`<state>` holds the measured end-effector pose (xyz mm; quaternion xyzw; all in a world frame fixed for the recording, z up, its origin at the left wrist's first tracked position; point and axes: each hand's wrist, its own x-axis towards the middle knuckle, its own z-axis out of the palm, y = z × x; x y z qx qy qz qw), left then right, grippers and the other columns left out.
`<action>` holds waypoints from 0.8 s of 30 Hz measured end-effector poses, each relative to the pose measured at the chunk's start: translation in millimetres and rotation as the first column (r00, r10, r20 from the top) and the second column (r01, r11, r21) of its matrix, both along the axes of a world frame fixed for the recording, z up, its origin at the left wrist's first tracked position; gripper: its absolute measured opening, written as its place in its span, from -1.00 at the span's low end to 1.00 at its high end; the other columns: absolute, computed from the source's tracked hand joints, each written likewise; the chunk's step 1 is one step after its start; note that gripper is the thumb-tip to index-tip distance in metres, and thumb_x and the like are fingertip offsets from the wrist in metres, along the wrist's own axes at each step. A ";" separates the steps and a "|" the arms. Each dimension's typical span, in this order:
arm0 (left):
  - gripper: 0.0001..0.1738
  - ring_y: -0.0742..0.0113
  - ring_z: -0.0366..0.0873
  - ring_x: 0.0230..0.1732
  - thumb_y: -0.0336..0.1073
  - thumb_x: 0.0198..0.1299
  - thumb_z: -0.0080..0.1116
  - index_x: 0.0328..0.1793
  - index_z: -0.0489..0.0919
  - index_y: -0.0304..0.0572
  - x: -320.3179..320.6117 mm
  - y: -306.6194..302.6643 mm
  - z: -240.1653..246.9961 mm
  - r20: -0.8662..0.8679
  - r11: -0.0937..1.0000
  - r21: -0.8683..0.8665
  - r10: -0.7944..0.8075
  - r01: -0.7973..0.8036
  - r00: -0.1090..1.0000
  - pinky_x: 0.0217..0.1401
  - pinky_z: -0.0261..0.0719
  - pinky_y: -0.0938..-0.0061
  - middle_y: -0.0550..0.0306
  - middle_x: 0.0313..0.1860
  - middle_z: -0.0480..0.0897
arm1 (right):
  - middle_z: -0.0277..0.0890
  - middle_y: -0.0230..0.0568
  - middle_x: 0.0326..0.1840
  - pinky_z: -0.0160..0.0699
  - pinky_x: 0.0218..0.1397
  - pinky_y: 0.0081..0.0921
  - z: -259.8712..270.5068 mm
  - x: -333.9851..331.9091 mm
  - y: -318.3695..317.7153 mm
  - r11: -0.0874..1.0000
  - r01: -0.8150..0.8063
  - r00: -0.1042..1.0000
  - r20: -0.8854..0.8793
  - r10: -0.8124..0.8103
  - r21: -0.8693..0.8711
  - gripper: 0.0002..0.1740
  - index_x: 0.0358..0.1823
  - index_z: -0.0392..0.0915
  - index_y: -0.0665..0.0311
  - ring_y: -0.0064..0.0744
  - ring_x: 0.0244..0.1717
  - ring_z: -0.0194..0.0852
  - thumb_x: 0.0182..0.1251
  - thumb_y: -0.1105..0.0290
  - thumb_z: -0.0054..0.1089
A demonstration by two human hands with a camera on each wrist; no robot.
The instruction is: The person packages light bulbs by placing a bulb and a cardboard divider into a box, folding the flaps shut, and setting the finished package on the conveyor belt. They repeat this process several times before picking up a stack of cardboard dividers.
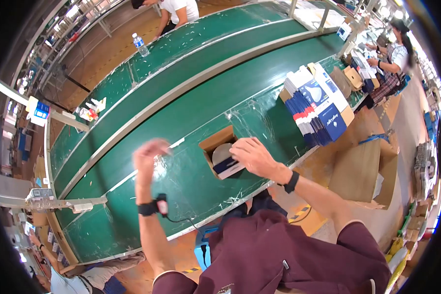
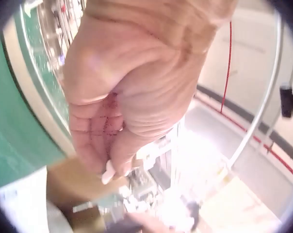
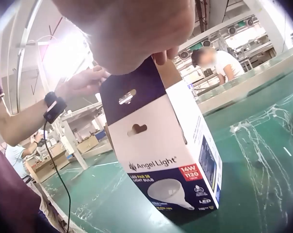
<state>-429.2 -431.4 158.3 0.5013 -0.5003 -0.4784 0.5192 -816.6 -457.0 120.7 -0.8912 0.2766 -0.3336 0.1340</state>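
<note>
A white and dark blue light bulb box (image 3: 151,160) stands upright on the green bench, its printed side showing in the right wrist view. From above, its top is open, with brown cardboard inside and a pale round bulb face (image 1: 221,153) within. My right hand (image 1: 255,158) grips the top edge by the raised flap (image 3: 129,97), which has a hanging hole; the palm side is hidden. My left hand (image 1: 151,156) is raised over the bench left of the box, blurred in the head view. Between its thumb and fingertips it pinches a small white piece (image 2: 107,174).
Flattened bulb cartons (image 1: 316,105) are stacked at the right of the bench (image 1: 191,127). An open brown carton (image 1: 360,171) stands beyond its right edge. A raised rail (image 1: 201,73) runs along behind. A water bottle (image 1: 140,45) stands on the far strip; other people sit around.
</note>
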 end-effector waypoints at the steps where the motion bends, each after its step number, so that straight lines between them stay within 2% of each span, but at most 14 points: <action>1: -0.68 0.11 0.76 0.00 -0.50 0.31 0.28 0.18 0.71 -0.33 40.3 6.6 -11.1 0.692 0.949 -0.067 0.267 -0.308 0.671 0.07 0.72 0.25 -0.05 0.10 0.78 | 0.61 -0.17 0.00 0.48 0.13 -0.14 -12.6 7.5 -7.5 0.996 0.001 1.000 -0.014 0.001 0.089 -0.76 0.05 0.66 0.20 -0.14 0.12 0.58 0.38 0.42 0.32; 2: -0.62 0.04 0.74 0.10 -0.51 0.29 0.26 0.25 0.67 -0.32 61.8 12.7 -16.0 0.940 0.823 -0.335 0.328 -0.459 -0.098 0.14 0.71 0.19 -0.08 0.19 0.74 | 0.61 -0.17 -0.03 0.47 0.11 -0.13 -18.6 16.0 -9.3 0.992 0.032 0.996 -0.082 -0.022 0.120 -0.78 0.03 0.66 0.19 -0.13 0.10 0.59 0.40 0.40 0.28; 4: -0.57 -0.08 0.68 0.22 -0.45 0.26 0.30 0.27 0.64 -0.29 21.0 20.5 4.0 0.743 0.848 -0.417 0.525 -0.326 0.416 0.24 0.65 0.10 -0.12 0.24 0.70 | 0.60 -0.15 -0.10 0.46 0.07 -0.12 -21.5 29.9 -27.9 0.984 0.107 0.971 -0.226 -0.073 0.143 -0.82 0.00 0.67 0.16 -0.10 0.05 0.60 0.44 0.37 0.21; 6: -0.45 -0.19 0.60 0.34 -0.30 0.15 0.44 0.29 0.62 -0.25 -73.7 56.1 32.3 0.691 0.926 -0.376 0.308 -0.038 0.654 0.38 0.54 0.02 -0.21 0.24 0.68 | 0.61 -0.16 -0.15 0.46 0.04 -0.09 -36.0 34.0 -20.6 0.993 0.108 0.903 -0.422 -0.077 0.049 -0.81 -0.07 0.66 0.14 -0.10 0.03 0.62 0.50 0.26 0.13; 7: -0.21 -0.22 0.51 0.45 -0.16 0.09 0.55 0.46 0.54 -0.22 -109.2 59.8 25.0 0.774 0.913 -0.365 0.190 0.182 0.603 0.50 0.43 -0.06 -0.22 0.37 0.61 | 0.62 -0.17 -0.13 0.46 0.03 -0.07 -42.7 34.2 -29.2 0.997 0.072 0.897 -0.439 -0.046 0.042 -0.82 -0.14 0.65 0.16 -0.10 0.02 0.62 0.49 0.24 0.15; 8: 0.03 -0.18 0.35 0.59 -0.05 0.03 0.60 0.61 0.38 -0.26 -145.0 69.7 3.5 0.871 0.941 -0.265 0.141 0.209 0.470 0.59 0.30 -0.11 -0.23 0.55 0.46 | 0.64 -0.17 -0.11 0.47 0.02 -0.06 -46.2 36.4 -32.9 0.999 0.033 0.894 -0.449 -0.012 0.039 -0.80 -0.20 0.63 0.17 -0.11 0.01 0.63 0.49 0.21 0.17; 10: 0.18 -0.19 0.29 0.61 0.00 -0.20 0.69 0.54 0.35 -0.40 -180.7 76.5 -33.7 0.953 0.972 -0.151 0.095 0.178 0.288 0.60 0.22 -0.06 -0.32 0.57 0.35 | 0.67 -0.06 -0.02 0.51 0.09 -0.01 -32.2 35.8 -29.1 0.991 -0.048 0.786 -0.607 0.117 0.129 -0.71 0.00 0.66 0.20 -0.03 0.08 0.65 0.49 0.17 0.18; 12: 0.00 -0.11 0.41 0.48 -0.06 -0.04 0.60 0.47 0.40 -0.42 -187.1 71.9 -65.7 0.899 0.972 -0.211 0.153 0.099 0.411 0.52 0.29 -0.03 -0.24 0.43 0.47 | 0.64 0.06 0.19 0.50 0.24 0.01 -25.9 26.1 -23.1 0.929 -0.152 0.904 -0.334 0.269 0.337 -0.46 0.27 0.57 0.26 0.03 0.22 0.60 0.43 0.05 0.28; 14: -0.24 -0.02 0.50 0.34 -0.13 0.14 0.45 0.37 0.44 -0.41 -190.3 75.9 -71.7 0.928 0.986 -0.108 0.053 0.130 0.368 0.43 0.33 0.01 -0.15 0.26 0.58 | 0.53 0.08 0.36 0.43 0.37 0.00 -2.3 16.5 -5.9 0.951 -0.230 0.866 -0.403 0.297 0.206 -0.17 0.44 0.44 0.31 0.04 0.34 0.50 0.28 -0.06 0.43; 16: -0.53 0.03 0.57 0.21 -0.18 0.22 0.34 0.16 0.52 -0.31 -191.3 79.6 -85.3 0.931 0.982 -0.117 0.056 0.148 0.362 0.44 0.33 0.01 -0.06 0.03 0.63 | 0.49 0.01 0.34 0.37 0.39 -0.02 4.2 7.5 5.7 0.950 -0.308 0.779 -0.560 0.281 0.048 -0.04 0.40 0.44 0.31 0.00 0.33 0.44 0.06 -0.08 0.59; 17: -0.57 0.04 0.58 0.19 -0.18 0.24 0.34 0.12 0.53 -0.27 -191.6 78.9 -90.5 0.942 0.977 -0.142 0.083 0.161 0.326 0.46 0.32 -0.01 -0.05 0.01 0.62 | 0.53 -0.08 0.19 0.32 0.40 0.00 -10.9 4.3 6.5 0.957 -0.287 0.747 -0.616 0.249 0.039 -0.13 0.29 0.51 0.26 -0.04 0.25 0.45 -0.04 0.02 0.65; 20: -0.64 0.06 0.62 0.11 -0.18 0.28 0.32 0.07 0.54 -0.21 -194.1 83.5 -85.1 0.946 0.971 -0.143 0.076 0.193 0.315 0.49 0.31 -0.09 0.00 -0.06 0.64 | 0.53 -0.16 0.09 0.34 0.39 0.04 -47.1 -3.1 8.9 0.968 -0.247 0.783 -0.579 0.228 0.048 -0.29 0.13 0.56 0.23 -0.09 0.21 0.45 -0.07 0.14 0.65; 21: -0.65 0.06 0.63 0.09 -0.18 0.29 0.32 0.07 0.54 -0.20 -195.9 87.4 -82.7 0.942 0.972 -0.129 0.059 0.195 0.331 0.50 0.31 -0.12 0.02 -0.09 0.65 | 0.57 -0.20 -0.07 0.35 0.40 0.10 -46.2 -5.1 10.5 0.975 -0.203 0.810 -0.542 0.221 0.094 -0.49 -0.01 0.60 0.19 -0.14 0.14 0.52 -0.03 0.25 0.58; 24: -0.65 0.06 0.67 0.00 -0.14 0.32 0.33 0.07 0.55 -0.18 -191.0 86.8 -83.3 0.935 0.971 -0.053 -0.034 0.233 0.353 0.47 0.33 -0.16 0.09 -0.22 0.68 | 0.62 -0.19 -0.20 0.35 0.42 0.17 -43.3 -3.4 7.0 0.942 -0.237 0.770 -0.545 0.331 0.238 -0.56 -0.06 0.64 0.16 -0.15 0.04 0.58 -0.01 0.30 0.56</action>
